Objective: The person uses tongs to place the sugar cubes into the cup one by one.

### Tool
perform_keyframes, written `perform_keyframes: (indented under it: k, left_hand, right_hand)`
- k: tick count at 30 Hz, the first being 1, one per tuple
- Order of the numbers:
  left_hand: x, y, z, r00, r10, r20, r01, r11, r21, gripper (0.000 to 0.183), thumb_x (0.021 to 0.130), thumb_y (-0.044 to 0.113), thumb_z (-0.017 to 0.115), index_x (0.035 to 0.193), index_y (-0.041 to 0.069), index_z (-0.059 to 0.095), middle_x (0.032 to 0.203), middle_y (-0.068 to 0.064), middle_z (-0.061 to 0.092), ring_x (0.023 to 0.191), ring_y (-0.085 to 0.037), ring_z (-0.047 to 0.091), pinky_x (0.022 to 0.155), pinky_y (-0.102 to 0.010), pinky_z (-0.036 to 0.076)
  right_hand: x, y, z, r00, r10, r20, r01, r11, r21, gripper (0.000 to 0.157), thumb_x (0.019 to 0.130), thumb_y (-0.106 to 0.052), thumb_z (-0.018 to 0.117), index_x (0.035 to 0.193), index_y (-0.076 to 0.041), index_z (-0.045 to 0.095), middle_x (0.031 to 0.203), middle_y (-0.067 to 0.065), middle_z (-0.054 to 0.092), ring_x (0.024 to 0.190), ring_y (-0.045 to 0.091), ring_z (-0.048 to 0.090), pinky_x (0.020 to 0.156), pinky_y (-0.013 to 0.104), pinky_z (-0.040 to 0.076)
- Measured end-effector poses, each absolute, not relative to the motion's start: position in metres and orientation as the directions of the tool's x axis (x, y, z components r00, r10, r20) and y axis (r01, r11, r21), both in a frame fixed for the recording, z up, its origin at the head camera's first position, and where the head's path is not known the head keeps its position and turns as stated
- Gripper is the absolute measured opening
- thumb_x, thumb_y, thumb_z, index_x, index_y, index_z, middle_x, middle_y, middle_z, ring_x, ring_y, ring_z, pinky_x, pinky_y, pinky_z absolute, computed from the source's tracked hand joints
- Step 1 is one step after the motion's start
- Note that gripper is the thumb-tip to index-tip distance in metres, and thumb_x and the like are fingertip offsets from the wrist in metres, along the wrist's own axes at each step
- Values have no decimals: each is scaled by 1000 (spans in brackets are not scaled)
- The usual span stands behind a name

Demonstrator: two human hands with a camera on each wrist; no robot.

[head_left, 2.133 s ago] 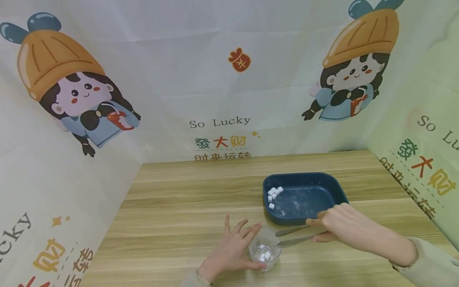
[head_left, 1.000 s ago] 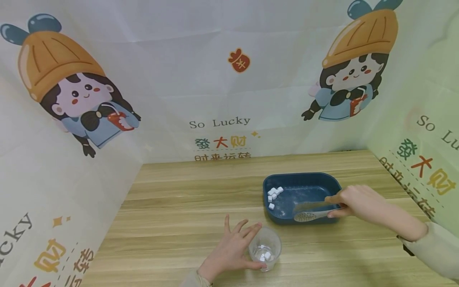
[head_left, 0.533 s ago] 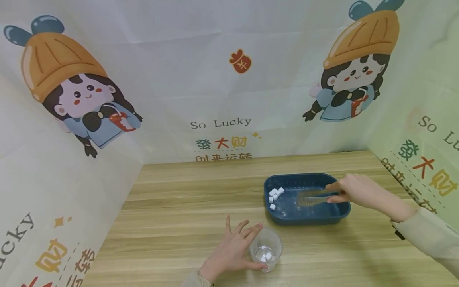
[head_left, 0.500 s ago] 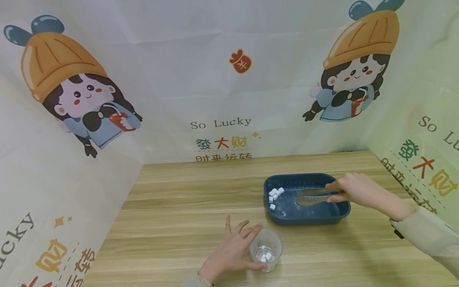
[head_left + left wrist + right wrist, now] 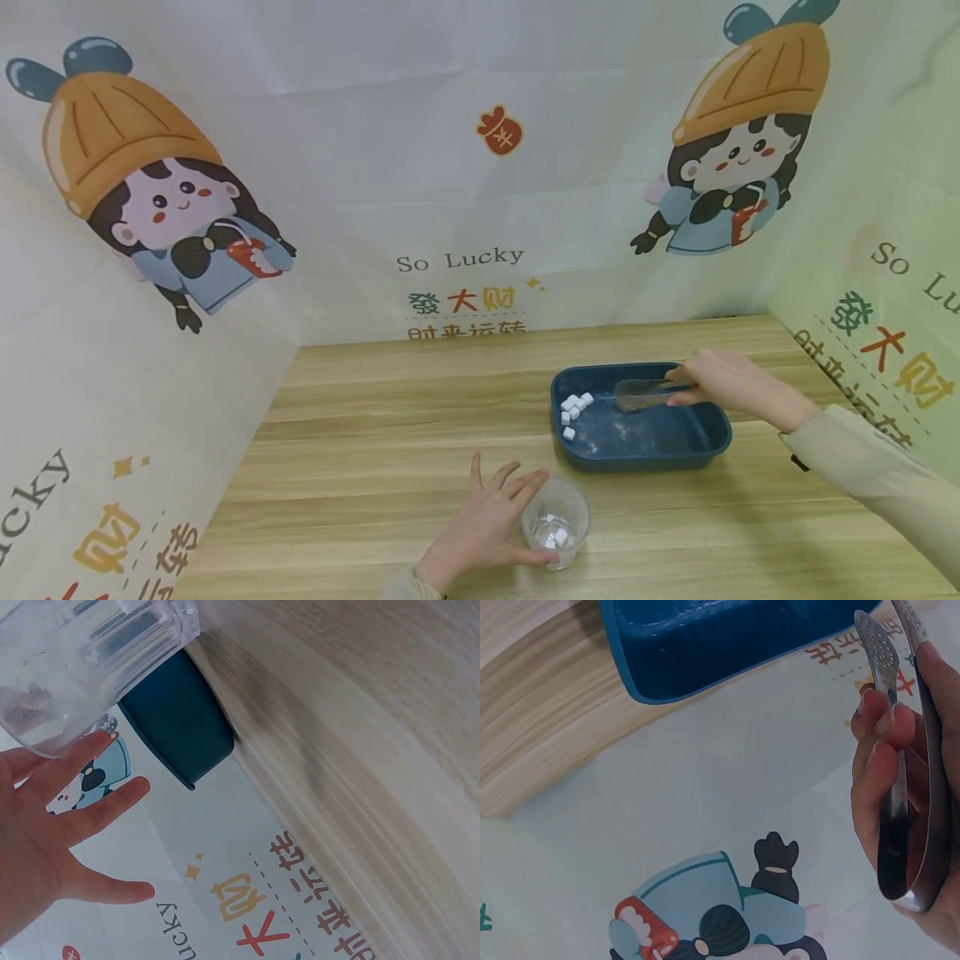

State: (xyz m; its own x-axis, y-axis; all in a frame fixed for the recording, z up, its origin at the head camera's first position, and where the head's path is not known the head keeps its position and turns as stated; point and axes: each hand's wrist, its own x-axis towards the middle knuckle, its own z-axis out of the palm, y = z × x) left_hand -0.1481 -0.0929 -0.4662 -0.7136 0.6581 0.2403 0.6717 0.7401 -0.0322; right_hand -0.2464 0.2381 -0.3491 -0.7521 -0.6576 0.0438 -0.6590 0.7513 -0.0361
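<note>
My left hand (image 5: 483, 523) steadies a clear cup (image 5: 576, 504) between thumb and index finger, the other fingers spread away from it. A few white cubes (image 5: 561, 536) lie at the cup's bottom. My right hand (image 5: 726, 385) grips metal tongs (image 5: 633, 405), their perforated tips apart with nothing between them in the right wrist view. The tongs are over the dark blue tray (image 5: 645, 460), to the right of several white cubes (image 5: 574, 402) gathered at its left end. In the left wrist view the cup (image 5: 90, 667) shows at the upper left.
A wood-grain table (image 5: 390, 433) carries the tray and the cup, which stands just in front of the tray's left end. Printed cloth walls (image 5: 360, 167) enclose the back and both sides.
My right hand has carried the tongs from the cup back over the tray, farther from me, and then slightly left. My left hand and the cup have stayed in place.
</note>
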Motion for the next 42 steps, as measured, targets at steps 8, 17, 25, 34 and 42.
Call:
perform_keyframes:
  k: [8, 17, 25, 34, 42]
  left_hand:
    - [-149, -93, -468, -711, 660, 243, 673, 738, -37, 92, 65, 76, 50, 135, 17, 38, 132, 7, 49, 120, -26, 46, 93, -70, 20]
    - [-149, -93, -468, -705, 662, 254, 679, 734, -28, 91, 65, 75, 51, 135, 17, 38, 131, 7, 50, 120, -26, 46, 93, -70, 20]
    - [-149, -93, -465, -721, 654, 230, 669, 743, -18, 91, 65, 74, 52, 134, 17, 38, 131, 8, 49, 120, -26, 45, 94, -70, 18]
    - [-149, -93, -467, -713, 658, 242, 669, 742, -46, 93, 64, 76, 50, 134, 17, 37, 131, 7, 49, 119, -27, 47, 93, -70, 20]
    - [-149, -92, -467, -702, 661, 266, 673, 737, -54, 93, 63, 77, 51, 133, 17, 39, 129, 6, 52, 118, -27, 48, 91, -70, 23]
  right_hand:
    - [-258, 223, -358, -743, -669, 22, -669, 743, -5, 37, 73, -34, 67, 93, -3, 70, 85, 9, 70, 67, 17, 65, 60, 31, 53]
    - [-264, 208, -368, -725, -688, 36, -688, 726, 12, 36, 71, -34, 70, 89, -3, 71, 83, 8, 71, 69, 18, 66, 60, 30, 53]
    - [-265, 195, -373, -724, -689, 21, -688, 724, 44, 35, 71, -33, 70, 88, -3, 70, 83, 7, 70, 71, 18, 65, 61, 28, 53]
    - [-269, 181, -387, -691, -721, 47, -720, 693, 35, 30, 70, -31, 71, 83, -5, 71, 77, 5, 68, 67, 17, 63, 58, 26, 51]
    - [-272, 172, -397, -655, -750, 90, -749, 660, 48, 25, 67, -31, 74, 76, -7, 72, 70, 3, 69, 56, 13, 60, 51, 25, 49]
